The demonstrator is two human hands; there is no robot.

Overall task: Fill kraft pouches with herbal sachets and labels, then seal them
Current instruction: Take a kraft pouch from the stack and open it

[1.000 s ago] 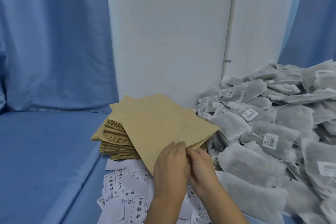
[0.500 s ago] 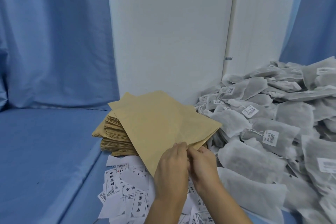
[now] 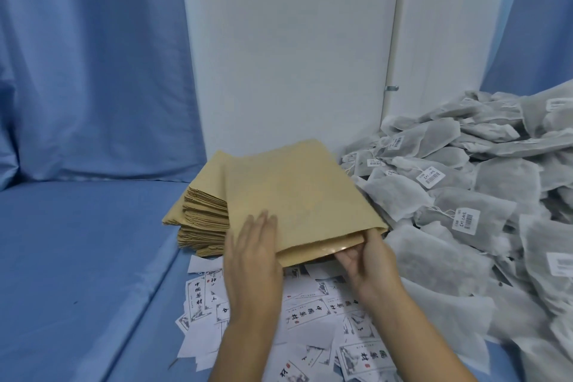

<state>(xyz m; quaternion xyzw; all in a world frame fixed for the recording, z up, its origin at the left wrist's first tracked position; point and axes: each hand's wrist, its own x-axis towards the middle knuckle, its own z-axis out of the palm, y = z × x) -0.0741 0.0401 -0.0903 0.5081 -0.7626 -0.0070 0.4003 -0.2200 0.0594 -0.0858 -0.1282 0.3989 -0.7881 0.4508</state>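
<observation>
While my left hand (image 3: 252,254), fingers straight, presses the kraft pouch (image 3: 297,195) flat atop the pouch stack (image 3: 201,214), my right hand (image 3: 369,263) pinches its mouth, which faces me, nearer the herbal sachets (image 3: 465,195) heaped right of the stack.

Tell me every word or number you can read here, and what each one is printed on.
"中國藥材": on the white paper labels strewn in front; the middle two characters are blurry, so this is my best reading.
Barcode tags tied to the sachets: barcodes and digits, too blurred to read.
The kraft pouch: no print visible.
</observation>
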